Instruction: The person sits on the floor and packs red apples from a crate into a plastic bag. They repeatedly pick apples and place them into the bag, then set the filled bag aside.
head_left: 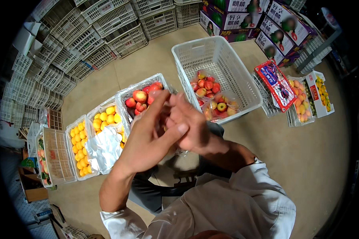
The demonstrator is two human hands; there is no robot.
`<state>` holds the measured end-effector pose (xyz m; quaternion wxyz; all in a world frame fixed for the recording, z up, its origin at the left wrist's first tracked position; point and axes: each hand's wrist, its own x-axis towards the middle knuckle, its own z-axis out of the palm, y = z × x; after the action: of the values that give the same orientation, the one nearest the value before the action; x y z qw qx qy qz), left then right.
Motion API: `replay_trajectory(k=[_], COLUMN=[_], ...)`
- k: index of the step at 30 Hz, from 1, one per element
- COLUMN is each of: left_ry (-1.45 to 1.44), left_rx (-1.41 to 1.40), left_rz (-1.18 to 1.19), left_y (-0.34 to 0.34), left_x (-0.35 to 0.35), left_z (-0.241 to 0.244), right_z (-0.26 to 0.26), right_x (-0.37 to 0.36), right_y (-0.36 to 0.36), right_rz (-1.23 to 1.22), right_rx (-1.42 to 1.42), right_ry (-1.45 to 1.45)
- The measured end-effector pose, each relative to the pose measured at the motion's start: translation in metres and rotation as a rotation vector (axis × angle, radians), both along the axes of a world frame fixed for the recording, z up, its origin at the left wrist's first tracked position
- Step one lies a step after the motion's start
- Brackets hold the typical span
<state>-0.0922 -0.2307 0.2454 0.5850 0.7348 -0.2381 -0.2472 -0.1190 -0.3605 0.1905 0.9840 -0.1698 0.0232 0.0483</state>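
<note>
My left hand [148, 134] and my right hand [191, 125] are raised close together in front of my chest, with fingers partly overlapping and blurred. Some clear plastic shows around and below them, but what lies between the palms is mostly hidden. Behind my left hand, a plastic-lined crate [122, 104] holds red apples [140, 96]. Beyond my right hand stands a large white plastic crate [242, 77] with clear bags of red-yellow apples [207, 86] at its near end.
Crates of yellow fruit [79, 143] stand at left, one partly under a silvery sheet [105, 148]. Stacked empty crates [127, 40] and printed cartons [239, 18] line the back. At right are a red-edged box [275, 85] and a crate of peach-coloured fruit [301, 103].
</note>
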Motion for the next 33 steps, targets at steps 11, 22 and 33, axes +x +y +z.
replay_trajectory(k=[11, 22, 33], left_ry=[-0.416, 0.175, 0.329], left_rx=[-0.222, 0.004, 0.259], left_rz=[0.180, 0.422, 0.514], left_y=[-0.083, 0.021, 0.073], left_x=[0.068, 0.107, 0.098], left_z=[0.020, -0.179, -0.243], right_z=[0.049, -0.075, -0.242], right_x=[0.118, 0.242, 0.341], right_y=[-0.146, -0.305, -0.395], right_rz=[-0.289, -0.470, -0.561], right_rx=[-0.271, -0.648, -0.774], right_ry=[-0.111, 0.228, 0.589])
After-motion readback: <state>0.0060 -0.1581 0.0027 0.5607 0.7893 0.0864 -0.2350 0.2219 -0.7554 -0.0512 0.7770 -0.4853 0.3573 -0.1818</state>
